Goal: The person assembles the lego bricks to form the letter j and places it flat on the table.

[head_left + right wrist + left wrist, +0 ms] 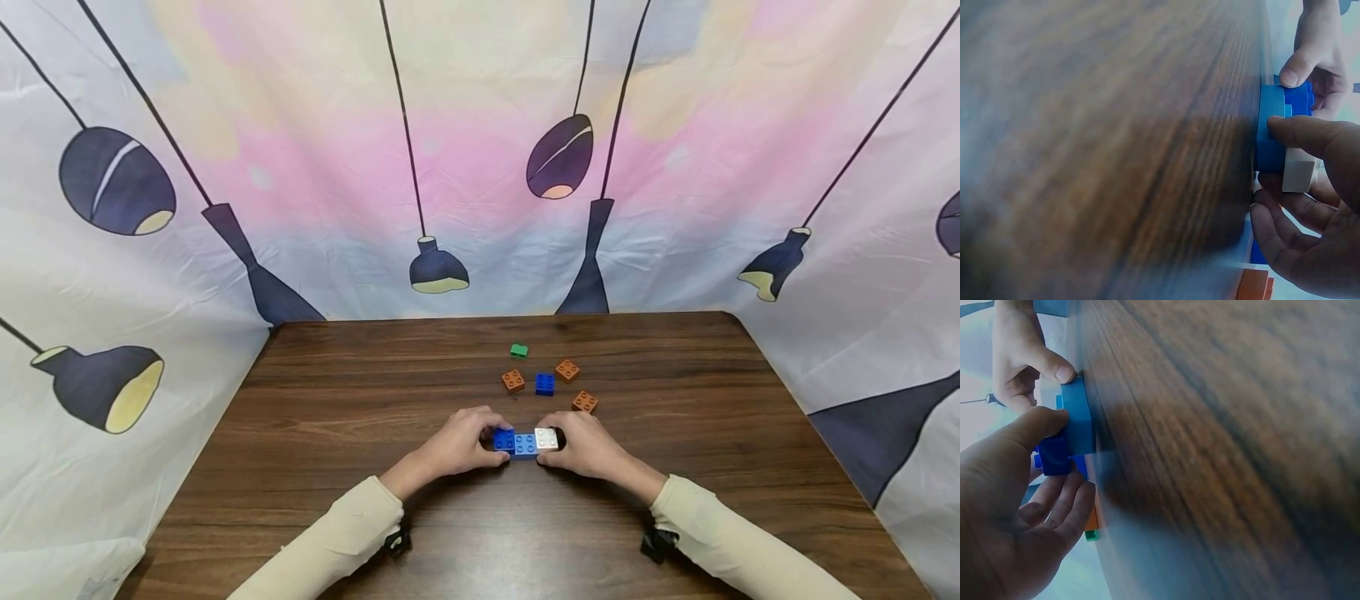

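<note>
A longer light blue brick (525, 445) lies low, bearing a dark blue brick (504, 439) on its left end and a white brick (547, 438) on its right end. Studs show on its middle part between them. My left hand (463, 442) pinches the dark blue brick from the left, thumb on the near side, fingers on the far side. From the right, my right hand (587, 444) pinches the white brick, its thumb reaching down to the light blue brick (1270, 147) in the right wrist view. Both side bricks overhang the light blue one's ends.
Beyond the hands lie a blue brick (544, 384), three orange bricks, among them one at the left (513, 382), and a green brick (519, 351). The wooden table (337, 392) meets a printed cloth (495, 192) at its far edge.
</note>
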`<action>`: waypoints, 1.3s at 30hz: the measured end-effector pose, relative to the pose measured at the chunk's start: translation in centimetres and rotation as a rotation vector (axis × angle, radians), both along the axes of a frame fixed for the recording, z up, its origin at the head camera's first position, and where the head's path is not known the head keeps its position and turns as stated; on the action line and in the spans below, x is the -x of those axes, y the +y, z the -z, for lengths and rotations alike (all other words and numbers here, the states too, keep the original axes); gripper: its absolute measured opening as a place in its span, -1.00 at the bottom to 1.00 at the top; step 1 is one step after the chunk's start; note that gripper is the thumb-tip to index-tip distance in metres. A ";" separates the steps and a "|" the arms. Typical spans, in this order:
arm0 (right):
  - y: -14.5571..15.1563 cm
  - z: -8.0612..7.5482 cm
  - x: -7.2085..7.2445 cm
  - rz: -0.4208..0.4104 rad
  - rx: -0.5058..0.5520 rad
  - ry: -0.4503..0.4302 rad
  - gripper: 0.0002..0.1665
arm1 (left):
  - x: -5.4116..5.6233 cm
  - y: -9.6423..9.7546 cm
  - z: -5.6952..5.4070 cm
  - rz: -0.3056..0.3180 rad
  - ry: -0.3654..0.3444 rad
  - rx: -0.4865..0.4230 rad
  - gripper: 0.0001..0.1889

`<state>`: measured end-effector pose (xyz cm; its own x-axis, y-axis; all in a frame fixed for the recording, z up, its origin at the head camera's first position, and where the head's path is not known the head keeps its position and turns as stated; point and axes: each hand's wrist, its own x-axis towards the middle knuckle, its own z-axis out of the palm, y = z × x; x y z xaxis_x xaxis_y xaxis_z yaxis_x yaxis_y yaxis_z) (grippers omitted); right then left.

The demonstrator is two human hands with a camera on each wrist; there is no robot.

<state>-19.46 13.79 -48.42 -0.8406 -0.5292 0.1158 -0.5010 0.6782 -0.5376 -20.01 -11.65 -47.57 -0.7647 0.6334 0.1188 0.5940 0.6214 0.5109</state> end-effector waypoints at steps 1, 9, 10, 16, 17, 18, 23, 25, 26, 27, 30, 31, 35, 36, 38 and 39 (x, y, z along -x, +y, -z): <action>0.0 0.0 0.0 0.000 0.001 -0.001 -0.62 | 0.0 0.0 0.0 0.005 -0.002 0.002 -0.62; 0.1 0.1 -0.1 0.004 0.005 -0.003 -0.60 | 0.0 0.1 0.1 0.019 -0.011 0.026 -0.49; 0.2 0.1 -0.1 0.001 0.002 -0.001 -0.58 | 0.0 0.2 0.1 0.018 -0.009 0.029 -0.46; 1.2 -1.0 -0.1 -0.001 -0.002 0.019 -0.47 | 0.3 1.2 0.0 0.017 0.008 0.042 -0.39; 1.4 -1.3 0.0 0.000 -0.001 0.027 -0.46 | 0.3 1.4 0.0 0.017 0.004 0.042 -0.39; 1.7 -1.6 0.0 -0.001 0.000 0.035 -0.46 | 0.3 1.6 0.0 0.017 -0.001 0.043 -0.39; 2.9 -2.7 0.2 0.021 0.031 0.029 -0.47 | 0.2 2.4 0.3 0.011 -0.034 0.061 -0.41; 3.4 -3.0 0.3 0.043 0.044 0.019 -0.47 | 0.1 2.7 0.4 0.006 -0.034 0.073 -0.40; 3.7 -3.1 0.3 0.055 0.046 0.022 -0.47 | 0.1 2.8 0.4 0.003 -0.032 0.081 -0.40; 3.9 -3.1 0.4 0.068 0.047 0.027 -0.47 | 0.1 3.0 0.4 -0.001 -0.030 0.084 -0.40; 4.4 -3.1 0.6 0.109 0.042 0.045 -0.48 | 0.0 3.3 0.5 -0.011 -0.029 0.084 -0.42; 4.5 -3.1 0.7 0.123 0.044 0.047 -0.48 | 0.1 3.4 0.5 -0.015 -0.027 0.086 -0.43; 5.0 -2.9 1.0 0.184 0.052 0.047 -0.49 | 0.1 3.6 0.7 -0.024 -0.015 0.089 -0.46; 5.1 -2.8 1.1 0.200 0.056 0.042 -0.49 | 0.2 3.6 0.8 -0.024 -0.011 0.090 -0.46; 5.3 -2.6 1.2 0.231 0.062 0.039 -0.48 | 0.2 3.7 0.9 -0.023 -0.005 0.092 -0.46; 5.4 -2.5 1.3 0.243 0.064 0.039 -0.48 | 0.2 3.7 0.9 -0.023 -0.005 0.092 -0.46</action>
<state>-20.78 19.23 -45.94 -0.9364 -0.3026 0.1776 -0.3487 0.7464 -0.5668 -20.20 -7.92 -48.47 -0.7797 0.6236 0.0576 0.5767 0.6792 0.4539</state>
